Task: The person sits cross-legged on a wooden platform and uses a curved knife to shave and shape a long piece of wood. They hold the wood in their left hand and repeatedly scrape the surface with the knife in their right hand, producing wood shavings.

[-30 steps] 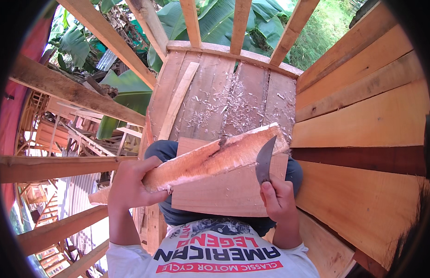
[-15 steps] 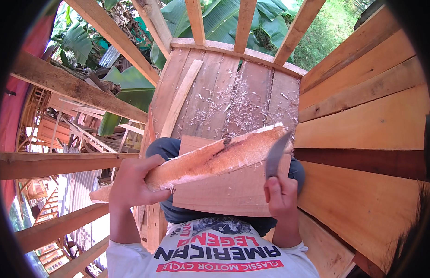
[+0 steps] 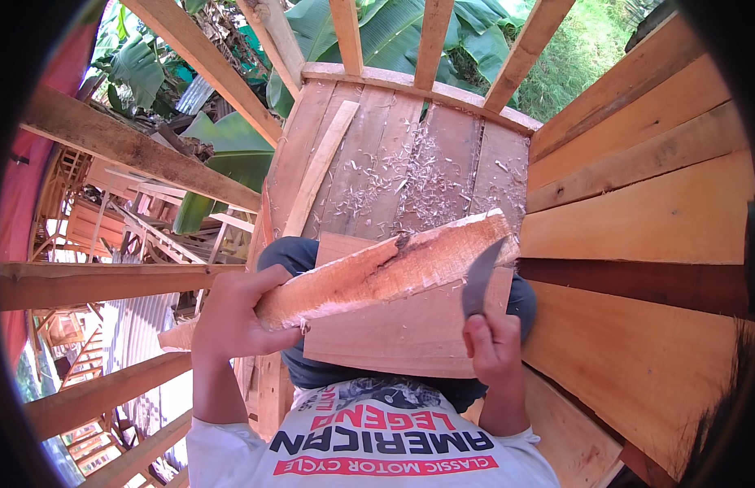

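Since the earlier frame the knife [image 3: 479, 276] has dropped slightly, its blade now against the lower edge of the rough plank [image 3: 377, 272] near that plank's right end. In the head view the left hand [image 3: 231, 313] is closed around the plank's left end, holding it slanted across a flat board [image 3: 394, 333] on the lap. The right hand [image 3: 493, 348] is clenched on the knife's handle, above a plank floor [image 3: 426, 163] strewn with shavings.

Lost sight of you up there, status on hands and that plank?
Left hand gripping rough plank. Right hand holding knife, blade at plank's far end. Flat board beneath, nothing blocking.
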A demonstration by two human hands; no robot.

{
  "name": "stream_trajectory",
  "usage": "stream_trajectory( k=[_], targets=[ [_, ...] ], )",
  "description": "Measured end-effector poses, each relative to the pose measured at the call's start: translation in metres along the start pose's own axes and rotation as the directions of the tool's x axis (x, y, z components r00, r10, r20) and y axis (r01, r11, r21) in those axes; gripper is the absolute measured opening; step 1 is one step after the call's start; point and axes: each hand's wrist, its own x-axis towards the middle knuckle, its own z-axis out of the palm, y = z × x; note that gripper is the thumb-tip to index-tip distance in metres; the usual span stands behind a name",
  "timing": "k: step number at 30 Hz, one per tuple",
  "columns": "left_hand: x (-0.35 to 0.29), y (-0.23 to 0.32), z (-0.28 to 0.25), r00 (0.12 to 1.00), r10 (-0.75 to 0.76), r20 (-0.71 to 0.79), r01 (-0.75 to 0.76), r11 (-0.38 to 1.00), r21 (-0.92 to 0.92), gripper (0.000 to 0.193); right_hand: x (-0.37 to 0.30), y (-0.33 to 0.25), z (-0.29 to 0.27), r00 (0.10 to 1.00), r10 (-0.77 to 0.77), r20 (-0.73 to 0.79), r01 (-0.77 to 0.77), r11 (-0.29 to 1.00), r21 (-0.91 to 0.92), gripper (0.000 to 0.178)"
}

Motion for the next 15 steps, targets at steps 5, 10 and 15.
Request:
stream_trajectory(
  k=[5, 10, 15],
  targets=[
    [-0.004, -0.006, -0.004, 1.000, 0.009, 0.028, -0.009, 1.000, 0.011, 0.040, 0.003, 0.009, -0.011, 0.993, 0.027, -0.114, -0.012, 0.991, 0.134, 0.027],
    [-0.002, -0.007, -0.007, 0.999, 0.015, 0.030, -0.017, 0.997, 0.072, 0.041, 0.005, 0.003, 0.003, 0.995, -0.030, 0.092, 0.047, 0.982, -0.183, 0.032],
    [-0.006, -0.007, -0.002, 1.000, 0.019, 0.023, -0.019, 0.999, 0.033, 0.039, 0.005, -0.001, 0.003, 0.989, 0.051, 0.137, -0.046, 0.998, -0.036, 0.031]
  ],
)
